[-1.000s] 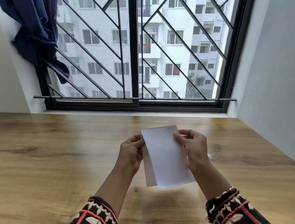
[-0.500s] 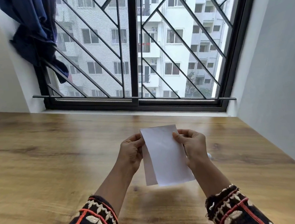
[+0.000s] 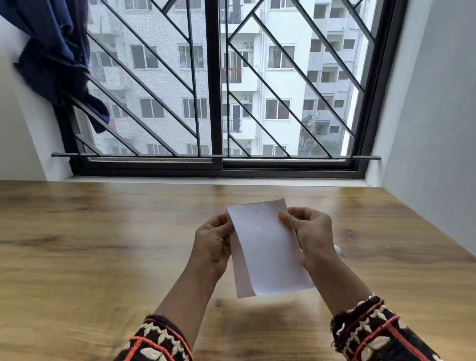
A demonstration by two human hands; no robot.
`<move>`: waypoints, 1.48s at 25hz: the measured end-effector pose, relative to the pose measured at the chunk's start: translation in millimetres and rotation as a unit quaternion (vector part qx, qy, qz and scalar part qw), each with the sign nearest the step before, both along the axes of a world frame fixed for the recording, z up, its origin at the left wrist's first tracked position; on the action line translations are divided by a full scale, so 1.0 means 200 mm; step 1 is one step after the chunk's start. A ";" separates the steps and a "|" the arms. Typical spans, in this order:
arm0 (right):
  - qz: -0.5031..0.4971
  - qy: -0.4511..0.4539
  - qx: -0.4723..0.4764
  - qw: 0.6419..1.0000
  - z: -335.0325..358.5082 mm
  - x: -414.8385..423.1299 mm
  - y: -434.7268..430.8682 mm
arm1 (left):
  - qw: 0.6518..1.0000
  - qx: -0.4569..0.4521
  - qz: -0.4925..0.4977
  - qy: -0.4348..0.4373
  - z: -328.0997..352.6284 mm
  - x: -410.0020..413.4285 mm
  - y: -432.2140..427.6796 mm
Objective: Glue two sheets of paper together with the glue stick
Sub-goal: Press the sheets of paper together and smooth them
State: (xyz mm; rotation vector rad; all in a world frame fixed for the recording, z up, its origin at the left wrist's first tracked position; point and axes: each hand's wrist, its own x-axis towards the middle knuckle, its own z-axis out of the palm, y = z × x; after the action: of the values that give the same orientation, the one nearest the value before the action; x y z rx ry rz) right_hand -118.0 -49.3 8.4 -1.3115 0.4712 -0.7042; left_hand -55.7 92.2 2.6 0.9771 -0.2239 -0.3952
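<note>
Two white sheets of paper (image 3: 266, 250) lie one on the other and are held up above the wooden table (image 3: 93, 250). The back sheet sticks out a little along the left edge. My left hand (image 3: 212, 244) pinches the left edge near the top. My right hand (image 3: 312, 233) pinches the right edge, thumb on the front. A small white object (image 3: 337, 249), perhaps the glue stick, shows just behind my right wrist on the table; most of it is hidden.
A barred window (image 3: 218, 95) runs along the far edge of the table. White walls close in on both sides, the right wall (image 3: 440, 105) near my right hand. A dark blue cloth (image 3: 53, 52) hangs at the window's upper left.
Nothing but a slight shift of the view; both hands keep the paper in the same hold.
</note>
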 end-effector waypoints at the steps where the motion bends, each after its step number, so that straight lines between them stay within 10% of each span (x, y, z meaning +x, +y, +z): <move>1: -0.001 0.001 0.003 1.000 0.00 0.00 0.00 | 1.000 -0.003 0.000 0.000 0.00 0.00 0.00; 37: -0.017 0.008 0.003 1.000 0.01 0.01 0.00 | 0.980 0.009 0.173 -0.101 0.02 -0.06 -0.06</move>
State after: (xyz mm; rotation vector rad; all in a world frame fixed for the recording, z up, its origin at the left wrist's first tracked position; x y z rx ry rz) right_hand -116.9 -49.5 11.0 -1.3067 0.5099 -0.7213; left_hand -67.6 80.0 6.1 1.0527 -0.2290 0.0221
